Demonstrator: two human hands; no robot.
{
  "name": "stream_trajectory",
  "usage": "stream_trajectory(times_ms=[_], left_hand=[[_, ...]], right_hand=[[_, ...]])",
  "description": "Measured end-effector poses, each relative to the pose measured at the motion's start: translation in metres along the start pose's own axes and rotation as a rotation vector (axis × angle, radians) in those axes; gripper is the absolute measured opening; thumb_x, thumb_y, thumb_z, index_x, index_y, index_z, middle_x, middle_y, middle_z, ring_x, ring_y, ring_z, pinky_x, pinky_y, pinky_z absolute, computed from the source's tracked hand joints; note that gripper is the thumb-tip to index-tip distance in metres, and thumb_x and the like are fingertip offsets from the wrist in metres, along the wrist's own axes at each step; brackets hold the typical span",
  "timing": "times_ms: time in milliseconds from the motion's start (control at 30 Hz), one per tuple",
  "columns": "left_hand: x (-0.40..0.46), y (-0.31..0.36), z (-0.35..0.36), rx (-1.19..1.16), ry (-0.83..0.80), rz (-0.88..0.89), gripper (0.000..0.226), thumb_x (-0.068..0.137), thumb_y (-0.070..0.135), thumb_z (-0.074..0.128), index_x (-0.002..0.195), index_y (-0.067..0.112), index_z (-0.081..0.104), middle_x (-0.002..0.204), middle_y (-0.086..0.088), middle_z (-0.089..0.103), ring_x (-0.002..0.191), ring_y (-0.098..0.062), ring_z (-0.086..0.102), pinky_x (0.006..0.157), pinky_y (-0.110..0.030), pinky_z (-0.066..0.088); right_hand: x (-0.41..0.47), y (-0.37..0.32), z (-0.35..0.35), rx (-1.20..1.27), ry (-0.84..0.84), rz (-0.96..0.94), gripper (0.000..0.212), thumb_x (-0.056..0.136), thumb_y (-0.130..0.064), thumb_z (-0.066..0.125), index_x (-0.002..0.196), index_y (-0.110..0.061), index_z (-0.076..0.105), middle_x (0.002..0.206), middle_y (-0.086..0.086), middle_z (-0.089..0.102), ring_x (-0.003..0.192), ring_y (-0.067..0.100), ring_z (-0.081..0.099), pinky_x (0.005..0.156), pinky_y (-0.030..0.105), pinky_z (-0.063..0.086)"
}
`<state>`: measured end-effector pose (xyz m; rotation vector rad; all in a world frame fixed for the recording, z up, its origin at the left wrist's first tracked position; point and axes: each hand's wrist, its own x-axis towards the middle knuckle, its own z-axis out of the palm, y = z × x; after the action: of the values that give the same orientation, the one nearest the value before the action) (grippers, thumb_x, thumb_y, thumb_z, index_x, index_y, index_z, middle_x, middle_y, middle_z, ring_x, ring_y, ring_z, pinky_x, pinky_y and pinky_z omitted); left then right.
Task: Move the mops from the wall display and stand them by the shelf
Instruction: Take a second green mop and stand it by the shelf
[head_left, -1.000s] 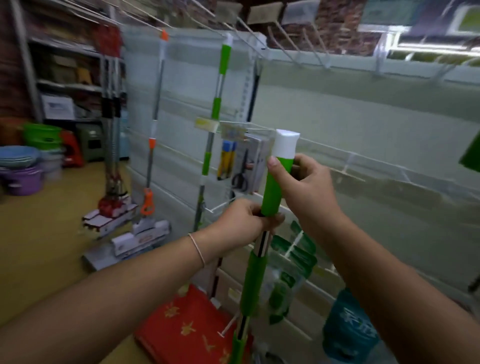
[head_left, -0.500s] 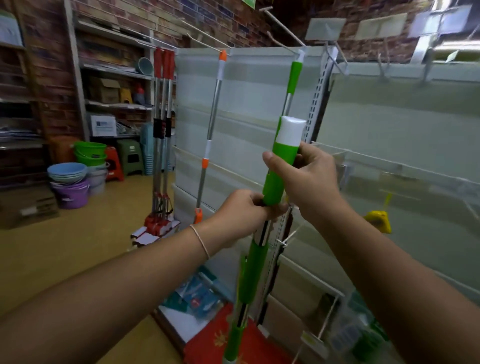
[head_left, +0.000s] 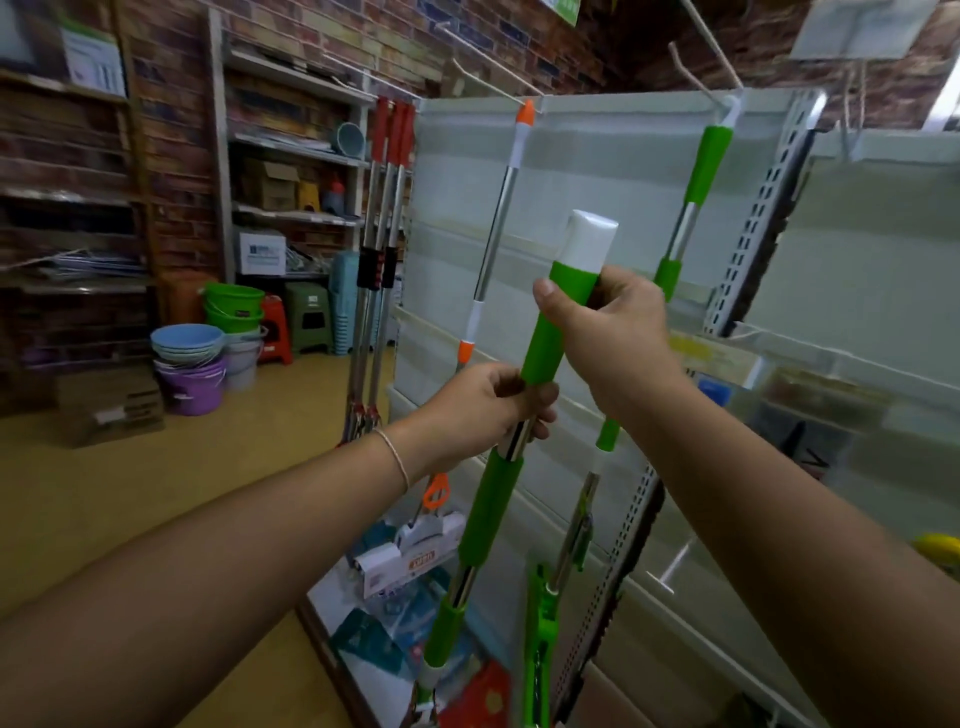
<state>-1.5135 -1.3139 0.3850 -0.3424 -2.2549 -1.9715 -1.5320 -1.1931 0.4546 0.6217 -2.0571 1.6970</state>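
both hands hold the green mop (head_left: 491, 499) in front of the white wall display (head_left: 587, 171), handle tilted, its white cap uppermost. the left hand (head_left: 485, 402) has its grip closed round the pole where green sleeve meets metal; the right hand (head_left: 615, 325) grips the green sleeve just under the cap. an orange-tipped mop (head_left: 498, 218) and another green mop (head_left: 698, 182) hang on the display behind; red-handled mops (head_left: 384, 218) stand at its left end.

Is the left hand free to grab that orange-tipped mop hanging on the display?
Probably not yet: the left hand grips the green mop, as does the right hand. The orange-tipped mop hangs unobstructed just behind.
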Motion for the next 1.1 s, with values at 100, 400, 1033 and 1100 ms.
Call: stream_trajectory(times_ms=[100,400,1033,1100], left_hand=[[0.034,0.001,-0.013,0.004,-0.001,-0.002,0.031,0.092,0.025,0.061,0.11,0.0,0.062,0.093,-0.008,0.072,0.08,-0.016,0.069,0.079,-0.033,0.058],[0.13,0.01,-0.019,0.081,0.039,0.148,0.016,0.092,0.023,0.062,0.092,0.007,0.063,0.08,-0.012,0.065,0.072,-0.022,0.066,0.068,-0.029,0.058],[0.273,0.064,-0.039,0.313,0.131,0.664,0.035,0.086,0.037,0.064,0.068,0.007,0.063,0.06,-0.009,0.066,0.059,-0.022,0.067,0.062,-0.043,0.057],[0.279,0.069,-0.04,0.32,0.152,0.715,0.035,0.086,0.039,0.063,0.067,0.009,0.063,0.059,-0.005,0.065,0.055,-0.018,0.064,0.059,-0.039,0.057]], right_hand=[[0.032,0.01,0.01,-0.013,0.029,-0.027,0.008,0.086,-0.023,0.073,0.087,-0.017,0.068,0.083,0.003,0.071,0.084,0.02,0.07,0.08,0.044,0.06],[0.119,0.033,0.016,-0.052,0.138,-0.022,0.013,0.09,-0.024,0.068,0.091,-0.012,0.068,0.09,0.016,0.071,0.086,0.029,0.069,0.08,0.047,0.06],[0.236,-0.014,0.003,-0.29,0.374,-0.05,0.015,0.089,-0.034,0.07,0.084,-0.02,0.067,0.098,0.012,0.072,0.091,0.026,0.071,0.085,0.044,0.059],[0.241,-0.022,0.003,-0.308,0.394,-0.061,0.016,0.09,-0.034,0.069,0.08,-0.023,0.063,0.096,0.009,0.072,0.091,0.023,0.071,0.085,0.042,0.059]])
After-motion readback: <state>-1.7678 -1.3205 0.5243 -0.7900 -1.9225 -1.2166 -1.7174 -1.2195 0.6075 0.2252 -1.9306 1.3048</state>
